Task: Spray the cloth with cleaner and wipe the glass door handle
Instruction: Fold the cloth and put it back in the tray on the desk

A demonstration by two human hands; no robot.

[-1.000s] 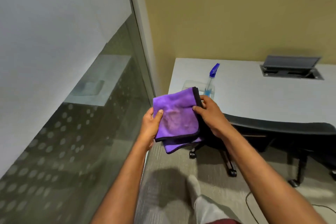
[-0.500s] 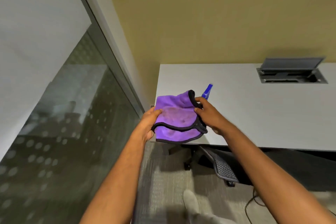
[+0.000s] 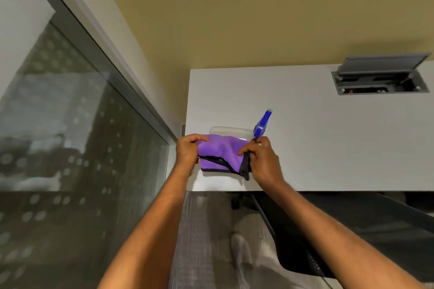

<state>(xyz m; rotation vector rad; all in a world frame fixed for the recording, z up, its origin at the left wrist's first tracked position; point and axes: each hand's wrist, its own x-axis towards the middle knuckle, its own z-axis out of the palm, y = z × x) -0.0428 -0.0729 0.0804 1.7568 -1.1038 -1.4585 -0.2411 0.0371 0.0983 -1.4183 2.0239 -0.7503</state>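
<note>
A folded purple cloth [image 3: 219,153] with a black hem is held between both hands over the near left corner of the white desk [image 3: 328,143]. My left hand [image 3: 187,151] grips its left side and my right hand [image 3: 263,159] pinches its right edge. Just behind the cloth stands a spray bottle; only its blue trigger head [image 3: 262,124] shows, its body hidden by the cloth and my right hand. A clear plastic tray [image 3: 229,130] lies behind the cloth. The door handle is not in view.
A glass wall [image 3: 77,148] with a dotted film and a grey metal frame runs along the left. An open grey cable box [image 3: 378,78] is set into the desk's far right. A black office chair [image 3: 352,230] stands under the desk's front edge, over grey carpet.
Both hands have carried the cloth forward over the desk corner, and it is now bunched smaller. The view has moved closer to the desk and tilted down.
</note>
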